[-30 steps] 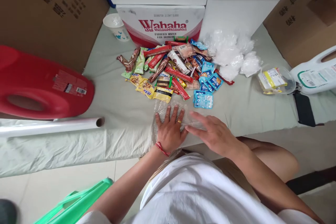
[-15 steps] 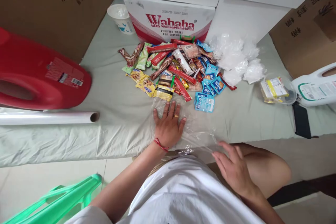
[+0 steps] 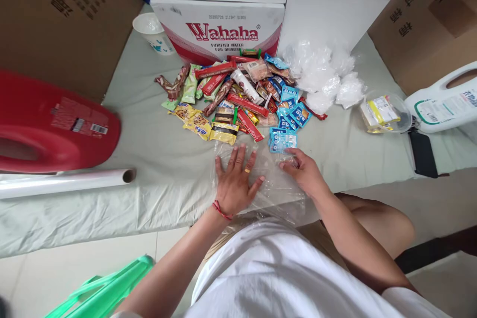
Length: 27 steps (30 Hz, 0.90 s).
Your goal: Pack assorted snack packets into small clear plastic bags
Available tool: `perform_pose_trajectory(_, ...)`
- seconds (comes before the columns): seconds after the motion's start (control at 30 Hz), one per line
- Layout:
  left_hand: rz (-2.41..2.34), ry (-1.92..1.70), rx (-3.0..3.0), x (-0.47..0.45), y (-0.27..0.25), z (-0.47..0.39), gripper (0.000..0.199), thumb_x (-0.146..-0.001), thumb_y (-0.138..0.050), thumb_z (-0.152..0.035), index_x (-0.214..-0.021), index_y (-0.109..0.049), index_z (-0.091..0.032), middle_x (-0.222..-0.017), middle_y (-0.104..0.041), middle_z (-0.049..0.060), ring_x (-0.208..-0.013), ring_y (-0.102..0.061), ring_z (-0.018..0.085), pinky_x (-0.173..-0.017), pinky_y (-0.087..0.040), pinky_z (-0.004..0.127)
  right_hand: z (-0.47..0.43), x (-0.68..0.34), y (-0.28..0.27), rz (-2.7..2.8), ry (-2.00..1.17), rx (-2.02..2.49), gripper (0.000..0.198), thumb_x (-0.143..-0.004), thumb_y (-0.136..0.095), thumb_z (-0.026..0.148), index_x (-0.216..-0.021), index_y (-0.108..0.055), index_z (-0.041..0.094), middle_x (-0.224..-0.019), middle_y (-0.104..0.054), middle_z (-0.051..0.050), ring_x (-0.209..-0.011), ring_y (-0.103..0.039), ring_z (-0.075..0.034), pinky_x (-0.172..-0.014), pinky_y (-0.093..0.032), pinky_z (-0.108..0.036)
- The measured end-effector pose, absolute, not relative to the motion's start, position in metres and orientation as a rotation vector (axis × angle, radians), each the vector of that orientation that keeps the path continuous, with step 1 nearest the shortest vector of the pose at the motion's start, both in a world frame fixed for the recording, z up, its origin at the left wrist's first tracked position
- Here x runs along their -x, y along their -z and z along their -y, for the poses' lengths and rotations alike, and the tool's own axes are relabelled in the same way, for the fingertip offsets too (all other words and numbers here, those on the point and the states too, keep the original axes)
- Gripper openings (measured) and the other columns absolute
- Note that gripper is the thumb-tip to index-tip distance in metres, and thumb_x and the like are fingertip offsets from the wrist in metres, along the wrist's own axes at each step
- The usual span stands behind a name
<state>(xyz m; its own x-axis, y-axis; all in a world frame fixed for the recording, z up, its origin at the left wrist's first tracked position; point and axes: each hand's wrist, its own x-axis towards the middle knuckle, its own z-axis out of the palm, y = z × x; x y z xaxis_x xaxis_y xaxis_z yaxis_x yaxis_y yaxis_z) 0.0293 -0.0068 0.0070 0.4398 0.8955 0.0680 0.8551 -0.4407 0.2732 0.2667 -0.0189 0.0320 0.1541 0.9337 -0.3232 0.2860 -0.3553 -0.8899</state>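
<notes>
A thin sheet of clear plastic film [image 3: 274, 194] lies on the cloth-covered table and hangs over its front edge. Palm down, my left hand [image 3: 234, 179] presses on the film with its fingers spread. My right hand [image 3: 303, 171] is at the film's far right part, thumb and fingers curled around a bit of crinkled film. Just beyond its fingertips are blue snack packets [image 3: 283, 140]. Yellow cookie packets [image 3: 197, 124] and a yellow-and-black packet [image 3: 224, 133] lie beyond my left fingertips, before a heap of wrapped snacks [image 3: 242, 89].
White crumpled plastic bundles [image 3: 320, 77] sit right of the heap, before white boxes [image 3: 335, 20]. At left are a red jug [image 3: 74, 124] and a film roll [image 3: 74, 182]. A clear tub [image 3: 400, 117], white jug [image 3: 443, 104] and black phone-like object [image 3: 424, 154] stand at right.
My right hand has moved forward and left, from the film's near right edge up to beside the blue packets. My left hand stays flat on the film. The view has shifted slightly.
</notes>
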Motion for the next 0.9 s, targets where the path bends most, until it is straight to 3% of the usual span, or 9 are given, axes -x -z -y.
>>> perform_pose_trajectory(0.17,-1.385,-0.355,-2.591,-0.012,-0.003,0.013,0.069,-0.101,-0.043,-0.059,-0.161,-0.038,-0.024,-0.173,-0.019,0.017,-0.161,-0.019,0.035,-0.126,-0.005,0.067,-0.011,-0.267,-0.060,1.222,-0.949,1.615,0.040,-0.081,-0.072,0.043,-0.114,-0.068,0.021,-0.089,-0.072,-0.001,-0.070,-0.059,-0.014,-0.067,-0.047,-0.027)
perform_pose_trajectory(0.27,-1.449,-0.332,-2.577,-0.005,-0.008,0.011,0.062,-0.105,-0.038,-0.050,-0.161,-0.039,-0.025,-0.172,-0.025,0.014,-0.161,-0.021,0.032,-0.127,-0.004,0.064,-0.026,-0.290,-0.066,1.312,-0.820,1.660,0.039,-0.083,-0.071,0.042,-0.115,-0.069,0.021,-0.087,-0.071,-0.001,-0.065,-0.053,-0.012,-0.063,-0.043,-0.026)
perform_pose_trajectory(0.4,-1.586,-0.249,-2.491,-0.003,-0.015,0.004,0.057,-0.107,-0.033,-0.044,-0.160,-0.041,-0.024,-0.167,-0.037,0.013,-0.158,-0.031,0.032,-0.127,-0.006,0.067,-0.039,-0.323,-0.052,1.443,-0.777,1.798,0.033,-0.086,-0.066,0.039,-0.113,-0.071,0.019,-0.088,-0.070,-0.003,-0.067,-0.057,-0.014,-0.068,-0.046,-0.029)
perform_pose_trajectory(0.47,-1.609,-0.217,-2.466,-0.003,-0.014,0.006,0.056,-0.106,-0.035,-0.043,-0.159,-0.043,-0.025,-0.166,-0.039,0.013,-0.156,-0.034,0.033,-0.126,-0.008,0.070,-0.044,-0.333,-0.049,1.601,-0.689,2.009,0.029,-0.086,-0.064,0.031,-0.110,-0.073,0.018,-0.090,-0.071,-0.006,-0.075,-0.062,-0.019,-0.075,-0.049,-0.033)
perform_pose_trajectory(0.53,-1.626,-0.201,-2.453,-0.005,-0.012,0.014,0.057,-0.106,-0.035,-0.041,-0.159,-0.042,-0.023,-0.168,-0.035,0.015,-0.157,-0.033,0.034,-0.124,-0.010,0.072,-0.051,-0.330,-0.055,1.739,-0.399,2.189,0.030,-0.086,-0.062,0.026,-0.111,-0.074,0.017,-0.101,-0.072,-0.012,-0.092,-0.064,-0.028,-0.085,-0.050,-0.041)
perform_pose_trajectory(0.63,-1.692,-0.197,-2.423,-0.012,-0.007,0.031,0.060,-0.105,-0.039,-0.045,-0.161,-0.039,-0.021,-0.171,-0.025,0.019,-0.159,-0.024,0.039,-0.122,-0.012,0.075,-0.067,-0.293,-0.075,1.868,-0.002,2.078,0.032,-0.095,-0.054,0.027,-0.119,-0.072,0.016,-0.118,-0.068,-0.018,-0.113,-0.057,-0.035,-0.098,-0.047,-0.047)
perform_pose_trajectory(0.8,-1.779,-0.168,-2.406,-0.020,-0.003,0.047,0.067,-0.103,-0.044,-0.051,-0.162,-0.037,-0.021,-0.171,-0.021,0.024,-0.159,-0.017,0.048,-0.117,-0.014,0.081,-0.102,-0.176,-0.094,2.379,-0.238,1.699,0.032,-0.104,-0.044,0.029,-0.115,-0.072,0.018,-0.113,-0.070,-0.015,-0.114,-0.056,-0.032,-0.093,-0.049,-0.042)
perform_pose_trajectory(0.9,-1.767,-0.150,-2.410,-0.020,-0.002,0.047,0.069,-0.102,-0.045,-0.054,-0.163,-0.035,-0.022,-0.171,-0.022,0.023,-0.159,-0.016,0.048,-0.116,-0.014,0.082,-0.120,-0.122,-0.084,2.582,-0.264,1.653,0.035,-0.098,-0.059,0.037,-0.122,-0.069,0.014,-0.126,-0.066,-0.019,-0.121,-0.051,-0.036,-0.090,-0.050,-0.042)
